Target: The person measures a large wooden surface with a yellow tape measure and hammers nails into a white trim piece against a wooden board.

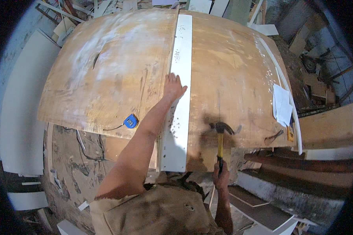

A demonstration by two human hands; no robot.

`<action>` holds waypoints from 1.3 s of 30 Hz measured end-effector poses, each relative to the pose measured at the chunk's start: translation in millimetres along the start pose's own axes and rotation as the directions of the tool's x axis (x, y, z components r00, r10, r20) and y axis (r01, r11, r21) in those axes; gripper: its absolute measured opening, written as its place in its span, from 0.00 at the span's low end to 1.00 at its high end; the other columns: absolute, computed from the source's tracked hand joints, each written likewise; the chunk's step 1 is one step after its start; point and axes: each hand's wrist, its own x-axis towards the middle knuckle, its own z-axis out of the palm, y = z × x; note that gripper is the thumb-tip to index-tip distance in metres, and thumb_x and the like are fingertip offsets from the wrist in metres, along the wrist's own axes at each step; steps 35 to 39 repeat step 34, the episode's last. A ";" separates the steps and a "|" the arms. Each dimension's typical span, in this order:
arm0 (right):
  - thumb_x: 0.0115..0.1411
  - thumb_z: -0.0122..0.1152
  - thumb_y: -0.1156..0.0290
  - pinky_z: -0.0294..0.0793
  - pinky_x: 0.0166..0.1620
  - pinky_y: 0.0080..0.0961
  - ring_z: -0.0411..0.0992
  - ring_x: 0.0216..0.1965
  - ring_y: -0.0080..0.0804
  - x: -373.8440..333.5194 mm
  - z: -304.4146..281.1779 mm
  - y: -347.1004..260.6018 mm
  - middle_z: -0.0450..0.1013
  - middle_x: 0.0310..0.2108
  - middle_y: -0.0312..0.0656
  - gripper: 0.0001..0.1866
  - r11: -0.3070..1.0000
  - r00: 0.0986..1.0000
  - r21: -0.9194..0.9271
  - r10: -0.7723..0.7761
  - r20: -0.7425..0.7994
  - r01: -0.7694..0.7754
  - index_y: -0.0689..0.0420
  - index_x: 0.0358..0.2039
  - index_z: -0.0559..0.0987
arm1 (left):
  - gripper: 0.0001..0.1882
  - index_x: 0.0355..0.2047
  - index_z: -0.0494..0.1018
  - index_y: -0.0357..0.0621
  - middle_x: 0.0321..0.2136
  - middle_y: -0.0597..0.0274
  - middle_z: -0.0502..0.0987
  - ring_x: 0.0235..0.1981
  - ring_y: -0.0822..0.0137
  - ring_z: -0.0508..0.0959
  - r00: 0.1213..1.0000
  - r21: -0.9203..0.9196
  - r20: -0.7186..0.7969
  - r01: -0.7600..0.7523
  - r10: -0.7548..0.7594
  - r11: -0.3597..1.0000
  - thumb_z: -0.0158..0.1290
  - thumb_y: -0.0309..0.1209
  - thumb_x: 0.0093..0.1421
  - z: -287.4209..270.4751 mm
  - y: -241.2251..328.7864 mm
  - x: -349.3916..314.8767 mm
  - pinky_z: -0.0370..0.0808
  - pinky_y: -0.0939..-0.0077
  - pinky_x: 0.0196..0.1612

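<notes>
A long white board (183,51) runs away from me along the middle of a wide wooden table. Small dark specks lie scattered over it in clusters; from here they are too small to name. My left hand (174,87) rests on the board near its left edge, fingers stretched forward and thumb out to the side. In my right hand (221,174), close to the table's near edge, is a claw hammer (220,143) with a yellow and black handle. Its head is raised right of the board, with a dark shadow on the wood beside it.
The brown tabletop (117,66) is stained and scuffed. On its left part lies a blue tape measure (130,121) with its tape out a little. White papers (281,103) and a thin white strip (280,74) lie at the right edge. A large white panel (25,105) stands left.
</notes>
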 end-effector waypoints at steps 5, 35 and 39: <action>0.68 0.51 0.64 0.75 0.40 0.49 0.76 0.39 0.60 207.9 -0.3 -20.8 0.76 0.37 0.59 0.20 0.885 0.888 -0.063 -0.459 0.039 0.461 0.60 0.57 0.68 | 0.45 0.68 0.50 0.30 0.68 0.34 0.51 0.71 0.44 0.48 0.999 0.133 -0.013 0.031 -0.030 0.991 0.28 0.60 0.68 17.3 2.6 10.6 0.37 0.47 0.71; 0.66 0.53 0.52 0.72 0.47 0.42 0.75 0.45 0.49 534.2 35.5 -2.2 0.74 0.46 0.57 0.23 0.987 0.874 0.157 -0.110 0.474 0.039 0.61 0.47 0.75 | 0.49 0.71 0.42 0.36 0.71 0.45 0.46 0.73 0.48 0.45 0.902 0.306 0.107 0.371 -0.419 0.877 0.26 0.66 0.66 31.3 42.6 44.8 0.35 0.49 0.73; 0.66 0.53 0.52 0.72 0.47 0.42 0.75 0.45 0.49 534.2 35.5 -2.2 0.74 0.46 0.57 0.23 0.987 0.874 0.157 -0.110 0.474 0.039 0.61 0.47 0.75 | 0.49 0.71 0.42 0.36 0.71 0.45 0.46 0.73 0.48 0.45 0.902 0.306 0.107 0.371 -0.419 0.877 0.26 0.66 0.66 31.3 42.6 44.8 0.35 0.49 0.73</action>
